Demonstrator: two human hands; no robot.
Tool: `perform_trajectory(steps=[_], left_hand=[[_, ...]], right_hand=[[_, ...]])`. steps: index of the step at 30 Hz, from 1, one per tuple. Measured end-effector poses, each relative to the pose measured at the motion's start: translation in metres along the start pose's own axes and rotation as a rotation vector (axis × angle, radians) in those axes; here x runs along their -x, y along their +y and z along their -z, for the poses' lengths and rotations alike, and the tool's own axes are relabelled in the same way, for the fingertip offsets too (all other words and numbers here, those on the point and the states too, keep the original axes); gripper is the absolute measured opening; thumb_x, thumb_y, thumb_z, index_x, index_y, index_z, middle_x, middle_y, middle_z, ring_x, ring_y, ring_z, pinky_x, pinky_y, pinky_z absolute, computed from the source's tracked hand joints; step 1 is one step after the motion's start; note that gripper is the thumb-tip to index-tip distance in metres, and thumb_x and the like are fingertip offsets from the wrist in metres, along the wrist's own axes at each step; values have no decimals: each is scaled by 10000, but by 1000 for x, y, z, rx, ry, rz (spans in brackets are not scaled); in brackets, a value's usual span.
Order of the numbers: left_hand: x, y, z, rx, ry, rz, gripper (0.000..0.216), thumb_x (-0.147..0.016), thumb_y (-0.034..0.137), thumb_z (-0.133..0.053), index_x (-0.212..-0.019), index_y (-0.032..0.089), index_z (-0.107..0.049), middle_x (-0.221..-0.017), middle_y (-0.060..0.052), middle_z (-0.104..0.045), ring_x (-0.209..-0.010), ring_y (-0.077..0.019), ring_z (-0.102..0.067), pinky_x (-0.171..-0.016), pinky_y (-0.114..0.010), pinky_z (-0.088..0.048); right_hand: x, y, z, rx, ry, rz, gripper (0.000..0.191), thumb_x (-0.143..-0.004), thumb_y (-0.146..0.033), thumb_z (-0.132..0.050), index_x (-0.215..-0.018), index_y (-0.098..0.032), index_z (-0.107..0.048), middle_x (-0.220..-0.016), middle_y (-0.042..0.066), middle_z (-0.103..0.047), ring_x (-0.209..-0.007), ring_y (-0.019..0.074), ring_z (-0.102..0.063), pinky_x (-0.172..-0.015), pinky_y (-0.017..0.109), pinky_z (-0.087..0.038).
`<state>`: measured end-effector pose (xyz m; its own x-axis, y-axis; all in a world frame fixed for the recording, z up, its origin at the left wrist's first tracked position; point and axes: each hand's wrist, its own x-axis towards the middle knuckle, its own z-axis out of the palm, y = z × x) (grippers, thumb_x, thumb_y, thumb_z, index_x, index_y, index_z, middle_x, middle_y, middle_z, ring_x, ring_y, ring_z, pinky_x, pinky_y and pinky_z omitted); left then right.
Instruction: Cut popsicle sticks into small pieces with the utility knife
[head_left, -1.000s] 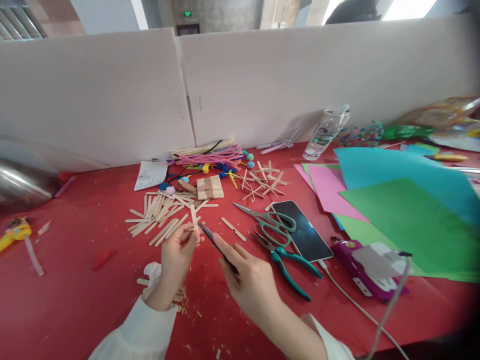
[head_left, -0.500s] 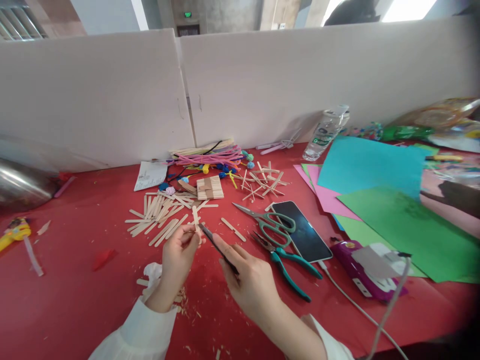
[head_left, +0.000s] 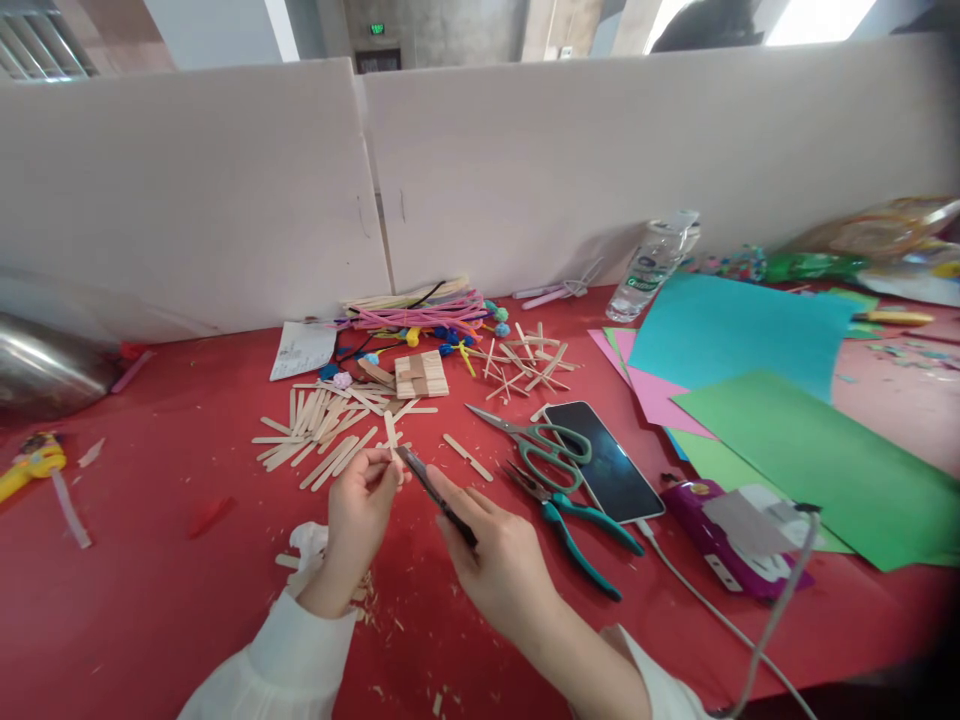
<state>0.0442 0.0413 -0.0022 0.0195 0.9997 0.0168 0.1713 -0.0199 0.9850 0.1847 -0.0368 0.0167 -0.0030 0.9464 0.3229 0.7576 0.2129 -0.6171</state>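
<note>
A: Closest stuff, quick?
B: Wood shavings on the red tabletop, by the L wrist.
A: R hand?
B: Closed round a dark cutter, index finger along it, tip pointing fwd & L.
A: L hand?
B: Fingertips pinching a flat wooden stick, approx. upright, top end poking out above. It's btwn the hands, cutter tip right by it; can't tell if touching.
A: R side?
B: Purple device, teal pliers just beside a face-up phone, then green-handled scissors, one loop over the phone's edge. Coloured sheets further R.
A: Past the hands?
B: Single notched stick, loose sticks L, thin strips R, stick block btwn 'em.
A: & furthest?
B: Pink pipe cleaners, then water bottle nr the white board at back.
</note>
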Motion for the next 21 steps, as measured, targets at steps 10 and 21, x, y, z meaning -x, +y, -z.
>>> perform_trajectory(steps=[10, 21], left_hand=[[0, -1, 1, 50, -2, 24, 335, -702, 392, -623, -921, 145, -566, -736, -54, -697, -686, -186, -671, -698, -298, -515], [1, 2, 1, -16, -13, 9, 293, -710, 389, -614, -880, 156, -563, -666, -32, -690, -675, -180, -663, -671, -283, -510]], right_hand=[[1, 0, -1, 37, 40, 10, 449, -827, -150, -394, -1252, -207, -528, -790, 25, -676, -472, 114, -573, -423, 194, -410], [0, 2, -4, 114, 47, 40, 435, -835, -155, -399, -1244, -209, -535, -737, 6, -661, -477, 130, -587, -413, 219, -375]])
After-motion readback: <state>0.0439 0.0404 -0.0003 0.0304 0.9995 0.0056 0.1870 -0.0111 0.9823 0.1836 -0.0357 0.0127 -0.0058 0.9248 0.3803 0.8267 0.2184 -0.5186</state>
